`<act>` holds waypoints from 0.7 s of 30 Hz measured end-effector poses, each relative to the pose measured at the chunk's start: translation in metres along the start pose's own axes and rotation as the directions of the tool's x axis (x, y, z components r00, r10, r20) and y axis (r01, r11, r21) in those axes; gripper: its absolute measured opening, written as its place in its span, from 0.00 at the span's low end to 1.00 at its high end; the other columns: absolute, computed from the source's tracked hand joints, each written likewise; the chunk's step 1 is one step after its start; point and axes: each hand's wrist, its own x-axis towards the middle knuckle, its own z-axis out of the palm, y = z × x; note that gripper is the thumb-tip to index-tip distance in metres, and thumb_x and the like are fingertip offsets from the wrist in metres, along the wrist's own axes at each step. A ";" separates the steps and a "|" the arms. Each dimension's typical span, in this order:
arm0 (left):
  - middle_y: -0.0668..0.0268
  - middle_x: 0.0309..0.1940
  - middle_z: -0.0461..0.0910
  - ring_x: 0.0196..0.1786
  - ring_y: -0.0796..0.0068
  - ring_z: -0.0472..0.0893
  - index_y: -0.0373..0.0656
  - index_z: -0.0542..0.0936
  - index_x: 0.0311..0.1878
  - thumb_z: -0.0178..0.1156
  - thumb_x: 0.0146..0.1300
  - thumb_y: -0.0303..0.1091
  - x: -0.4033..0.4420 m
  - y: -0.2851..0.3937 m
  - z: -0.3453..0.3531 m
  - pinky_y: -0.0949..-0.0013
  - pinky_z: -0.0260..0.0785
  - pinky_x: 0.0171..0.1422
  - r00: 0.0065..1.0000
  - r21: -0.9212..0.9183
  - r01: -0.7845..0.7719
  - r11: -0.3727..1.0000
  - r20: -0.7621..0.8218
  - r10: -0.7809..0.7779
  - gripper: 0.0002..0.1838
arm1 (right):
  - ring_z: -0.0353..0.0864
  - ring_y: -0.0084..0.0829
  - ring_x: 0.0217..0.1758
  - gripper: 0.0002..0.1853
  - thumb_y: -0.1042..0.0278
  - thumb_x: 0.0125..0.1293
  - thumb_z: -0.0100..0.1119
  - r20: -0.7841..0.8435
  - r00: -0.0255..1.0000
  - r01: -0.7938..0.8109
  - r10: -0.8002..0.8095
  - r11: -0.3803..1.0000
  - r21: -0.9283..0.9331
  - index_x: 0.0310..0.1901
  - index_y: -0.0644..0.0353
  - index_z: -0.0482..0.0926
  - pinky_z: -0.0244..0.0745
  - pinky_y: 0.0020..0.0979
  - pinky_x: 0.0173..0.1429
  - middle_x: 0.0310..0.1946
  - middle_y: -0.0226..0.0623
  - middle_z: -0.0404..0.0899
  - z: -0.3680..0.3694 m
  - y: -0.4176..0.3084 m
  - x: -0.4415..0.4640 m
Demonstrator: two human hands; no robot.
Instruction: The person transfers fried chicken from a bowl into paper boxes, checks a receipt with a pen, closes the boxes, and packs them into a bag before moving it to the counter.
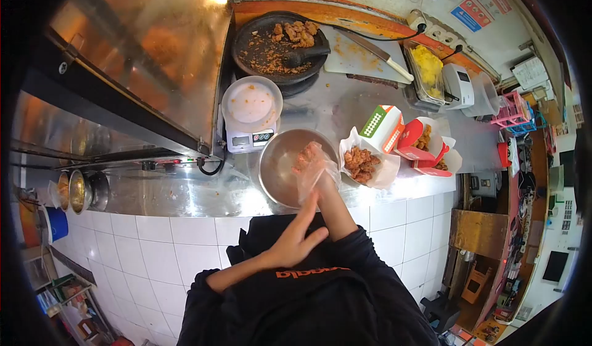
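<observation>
My right hand (312,164), in a loose clear plastic glove, is over the steel bowl (274,172). Its fingers look stretched out, though the crinkled plastic blurs them. Bare and with straight fingers, my left hand (295,238) reaches up to the glove's cuff at my right wrist. Inside the bowl I see no food. Close by on the right, reddish-brown fried chicken pieces (361,164) lie on white paper in an opened box (382,129) with a green and orange print.
A digital scale (250,139) carries a white plate (251,102). Behind are a stone mortar (246,56) with crumbs and chicken, and a cutting board (345,62) with a knife (385,57). Red food boxes (414,137) stand right; a glass-fronted cabinet (142,56) rises left.
</observation>
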 end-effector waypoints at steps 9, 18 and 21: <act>0.53 0.71 0.49 0.73 0.66 0.48 0.30 0.47 0.69 0.34 0.71 0.55 0.058 -0.038 -0.047 0.66 0.36 0.76 0.928 -0.707 0.287 0.647 0.038 -0.370 0.37 | 0.69 0.24 0.54 0.14 0.71 0.70 0.46 0.328 0.943 0.039 -0.047 0.999 0.032 0.55 0.63 0.68 0.64 0.26 0.58 0.51 0.33 0.71 -0.027 0.015 -0.038; 0.50 0.60 0.66 0.66 0.61 0.64 0.28 0.59 0.64 0.36 0.67 0.62 0.051 -0.065 -0.085 0.58 0.55 0.71 0.845 -0.590 0.360 0.722 -0.121 -0.520 0.41 | 0.70 0.41 0.61 0.25 0.62 0.69 0.46 0.624 0.760 -0.132 0.180 0.984 -0.123 0.64 0.65 0.60 0.66 0.42 0.62 0.62 0.50 0.64 -0.072 -0.083 -0.124; 0.52 0.51 0.74 0.53 0.66 0.76 0.27 0.71 0.55 0.43 0.68 0.57 0.049 -0.035 -0.096 0.62 0.76 0.51 0.733 -0.325 0.651 0.686 0.038 -0.679 0.35 | 0.78 0.41 0.52 0.23 0.63 0.70 0.45 0.450 0.890 0.039 0.081 0.967 -0.250 0.62 0.65 0.63 0.74 0.39 0.53 0.55 0.49 0.72 -0.114 -0.088 -0.119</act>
